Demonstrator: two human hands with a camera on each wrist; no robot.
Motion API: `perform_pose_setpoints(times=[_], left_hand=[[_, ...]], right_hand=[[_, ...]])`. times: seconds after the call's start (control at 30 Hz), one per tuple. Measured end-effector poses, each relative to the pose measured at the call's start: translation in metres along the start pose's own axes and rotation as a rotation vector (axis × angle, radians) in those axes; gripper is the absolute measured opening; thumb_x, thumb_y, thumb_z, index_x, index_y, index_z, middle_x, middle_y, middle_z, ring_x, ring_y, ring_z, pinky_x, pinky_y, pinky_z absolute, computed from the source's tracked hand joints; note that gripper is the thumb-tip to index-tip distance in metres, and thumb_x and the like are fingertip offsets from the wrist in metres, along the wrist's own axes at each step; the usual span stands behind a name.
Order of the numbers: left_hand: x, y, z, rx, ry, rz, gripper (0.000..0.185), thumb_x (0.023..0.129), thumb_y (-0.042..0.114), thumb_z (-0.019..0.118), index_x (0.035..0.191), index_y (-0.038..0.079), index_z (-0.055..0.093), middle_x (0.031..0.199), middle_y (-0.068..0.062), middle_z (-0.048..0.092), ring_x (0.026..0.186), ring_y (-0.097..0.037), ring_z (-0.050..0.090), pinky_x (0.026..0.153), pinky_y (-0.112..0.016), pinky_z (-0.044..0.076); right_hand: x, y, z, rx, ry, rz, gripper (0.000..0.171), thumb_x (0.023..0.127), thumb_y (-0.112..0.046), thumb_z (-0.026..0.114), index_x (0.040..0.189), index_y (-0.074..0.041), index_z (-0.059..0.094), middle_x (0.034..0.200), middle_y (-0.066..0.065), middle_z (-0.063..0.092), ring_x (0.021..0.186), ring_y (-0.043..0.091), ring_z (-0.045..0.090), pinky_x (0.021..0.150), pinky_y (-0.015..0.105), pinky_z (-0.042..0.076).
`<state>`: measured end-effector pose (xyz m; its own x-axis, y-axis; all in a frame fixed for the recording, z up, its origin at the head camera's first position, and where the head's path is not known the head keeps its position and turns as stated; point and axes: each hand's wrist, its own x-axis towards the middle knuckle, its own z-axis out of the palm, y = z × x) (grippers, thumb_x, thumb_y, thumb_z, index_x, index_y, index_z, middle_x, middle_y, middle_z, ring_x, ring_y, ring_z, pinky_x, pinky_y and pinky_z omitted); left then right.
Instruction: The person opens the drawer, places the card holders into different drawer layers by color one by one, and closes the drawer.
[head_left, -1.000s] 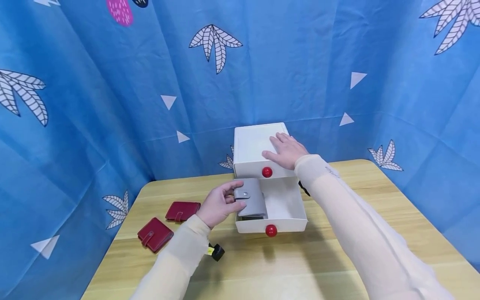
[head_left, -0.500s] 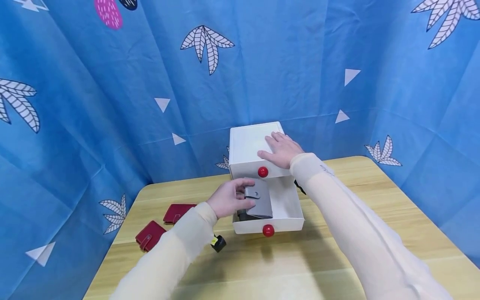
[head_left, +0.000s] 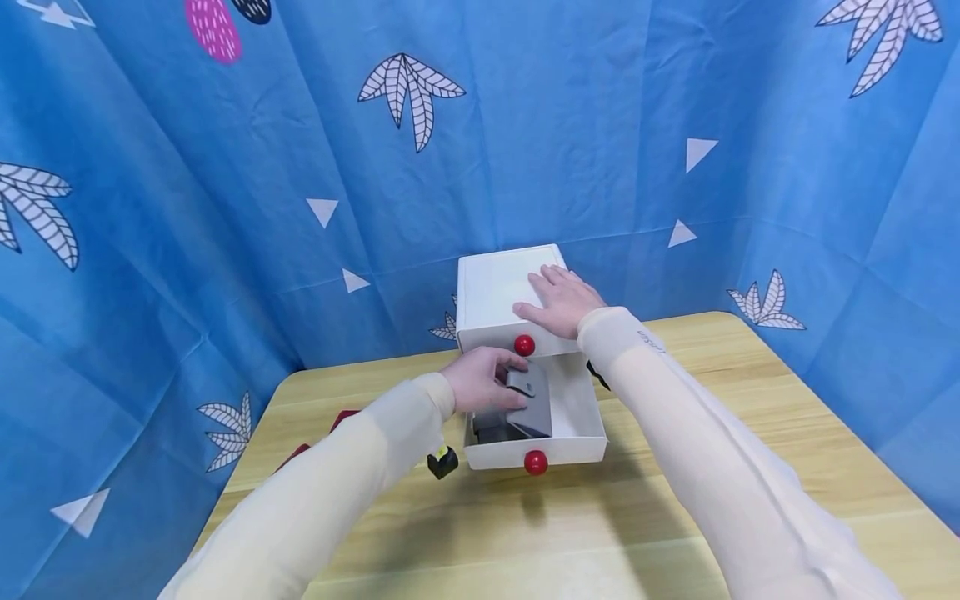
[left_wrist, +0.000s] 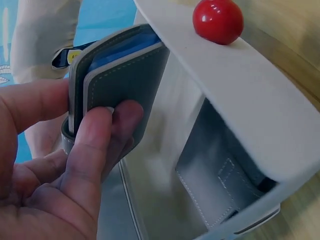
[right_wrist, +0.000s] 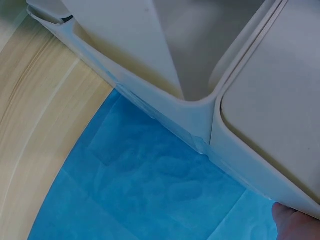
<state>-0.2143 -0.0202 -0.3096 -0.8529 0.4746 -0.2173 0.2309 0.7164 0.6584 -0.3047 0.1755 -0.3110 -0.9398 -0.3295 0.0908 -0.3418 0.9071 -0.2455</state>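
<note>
A white two-drawer box (head_left: 491,287) stands at the table's far edge, its lower drawer (head_left: 581,451) pulled out. Each drawer front carries a red knob (head_left: 536,462). My left hand (head_left: 501,379) pinches a grey snap wallet (head_left: 532,406) and holds it tilted inside the open drawer. In the left wrist view the thumb and fingers (left_wrist: 107,125) clasp the grey wallet (left_wrist: 127,75) beside the drawer front (left_wrist: 240,90). A second grey wallet (left_wrist: 217,187) lies on the drawer floor. My right hand (head_left: 561,298) rests flat on the box top.
Two red wallets (head_left: 342,416) lie on the wooden table (head_left: 750,417) at the left, mostly hidden by my left sleeve. A blue patterned cloth (head_left: 225,208) hangs close behind and around the table. The right wrist view shows the box corner (right_wrist: 200,135) against the cloth.
My left hand has carried the grey wallet to the right and down into the open drawer. My left arm now covers most of the red wallets. The right hand has stayed on the box.
</note>
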Motion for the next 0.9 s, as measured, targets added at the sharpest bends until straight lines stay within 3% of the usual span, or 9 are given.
perform_pose_setpoints(times=[0.57, 0.9], left_hand=[[0.023, 0.020, 0.021, -0.020, -0.115, -0.005, 0.049, 0.082, 0.015, 0.077, 0.128, 0.010, 0.061, 0.089, -0.002, 0.064, 0.074, -0.017, 0.066, 0.077, -0.027, 0.055], [0.032, 0.019, 0.034, 0.025, -0.157, -0.017, 0.050, 0.083, 0.014, 0.077, 0.129, 0.009, 0.059, 0.085, -0.003, 0.063, 0.071, -0.017, 0.064, 0.074, -0.028, 0.053]], right_hand=[[0.000, 0.003, -0.002, 0.002, -0.009, 0.001, 0.082, 0.093, -0.067, 0.032, 0.153, -0.013, 0.024, 0.159, 0.012, 0.017, 0.146, 0.027, 0.011, 0.117, 0.044, 0.010], [0.001, 0.003, -0.003, 0.004, -0.013, -0.009, 0.081, 0.093, -0.066, 0.031, 0.153, -0.012, 0.024, 0.159, 0.012, 0.018, 0.146, 0.027, 0.011, 0.118, 0.042, 0.008]])
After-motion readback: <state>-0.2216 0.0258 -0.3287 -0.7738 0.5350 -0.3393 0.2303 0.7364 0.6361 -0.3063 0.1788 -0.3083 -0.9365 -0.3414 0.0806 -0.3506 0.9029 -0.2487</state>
